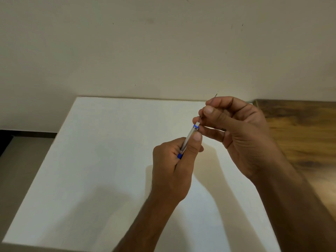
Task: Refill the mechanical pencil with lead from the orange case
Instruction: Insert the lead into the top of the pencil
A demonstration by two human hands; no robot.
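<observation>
A white tabletop (109, 160) stands against a plain wall, its surface carrying only soft shadows. A wood-grain surface (300, 135) adjoins its right side.

The white desk (101, 160) lies bare on its left, middle and near parts, giving open passage. Above its right far part the left hand (172, 166) and right hand (241, 135) crowd together around the pencil (189, 137). The wall (145, 51) closes the far side; a wooden surface (300, 128) adjoins on the right.
</observation>
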